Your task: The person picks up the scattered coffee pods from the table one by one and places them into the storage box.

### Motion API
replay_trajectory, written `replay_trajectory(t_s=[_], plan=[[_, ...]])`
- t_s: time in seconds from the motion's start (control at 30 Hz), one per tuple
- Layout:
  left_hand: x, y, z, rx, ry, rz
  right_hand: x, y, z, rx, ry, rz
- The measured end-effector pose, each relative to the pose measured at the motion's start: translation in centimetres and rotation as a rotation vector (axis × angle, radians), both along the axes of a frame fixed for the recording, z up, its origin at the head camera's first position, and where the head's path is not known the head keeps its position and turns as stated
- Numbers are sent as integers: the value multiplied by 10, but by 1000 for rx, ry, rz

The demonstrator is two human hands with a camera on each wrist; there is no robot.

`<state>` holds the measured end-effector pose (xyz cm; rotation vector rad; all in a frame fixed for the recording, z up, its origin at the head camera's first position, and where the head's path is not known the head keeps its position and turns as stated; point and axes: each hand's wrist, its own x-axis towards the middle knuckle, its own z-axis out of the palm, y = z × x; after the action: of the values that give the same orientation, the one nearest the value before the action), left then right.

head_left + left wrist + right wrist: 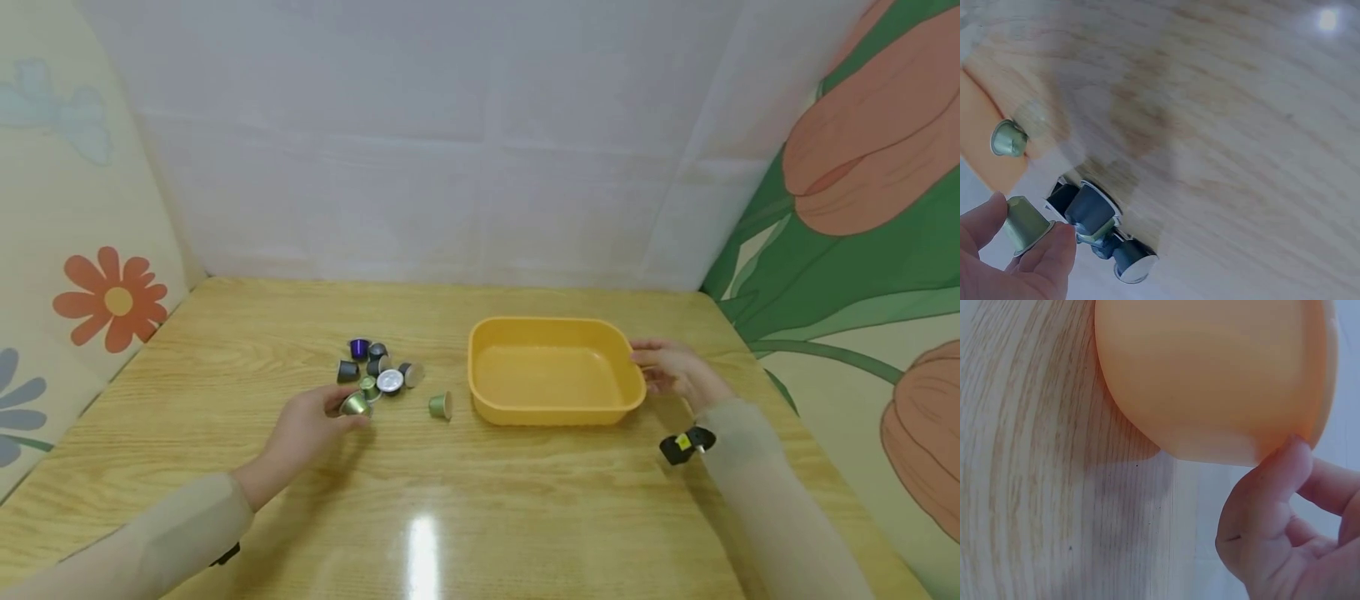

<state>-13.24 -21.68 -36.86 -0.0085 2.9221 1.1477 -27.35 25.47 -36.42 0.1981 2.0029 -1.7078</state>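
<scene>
At the table [525, 500] before me, the left hand [306, 427] is pinching a green capsule [356, 405] beside a capsule cluster [377, 366]; the right hand [670, 368] is gripping a yellow tub [558, 415] by its end. That cluster is lying outside the tub; the work is seemingly just beginning.

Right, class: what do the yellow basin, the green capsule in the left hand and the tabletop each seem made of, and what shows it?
Yellow basin: probably plastic, smooth and slightly glossy, with even colour and rounded corners.
Green capsule: likely aluminium, given its metallic sheen in the head view.
Tabletop: wood or wood-look laminate; grain lines show, and a bright reflection suggests a glossy coating.
</scene>
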Motion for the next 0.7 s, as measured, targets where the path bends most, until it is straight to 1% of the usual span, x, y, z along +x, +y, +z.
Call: replay_trajectory(t_s=[0.13, 0.27, 0.37, 0.57, 0.7], plan=[[-2, 8, 3, 19, 8, -14, 0, 0, 0, -11, -3, -3], [-5, 16, 4, 56, 19, -41, 0, 0, -1, 10, 7, -1], [-6, 22, 5, 76, 19, -45, 0, 0, -1, 16, 8, -1], [-8, 30, 8, 72, 45, -68, 0, 3, 2, 53, 14, 28], [-9, 34, 10, 96, 42, -86, 0, 4, 3, 62, 14, 47]])
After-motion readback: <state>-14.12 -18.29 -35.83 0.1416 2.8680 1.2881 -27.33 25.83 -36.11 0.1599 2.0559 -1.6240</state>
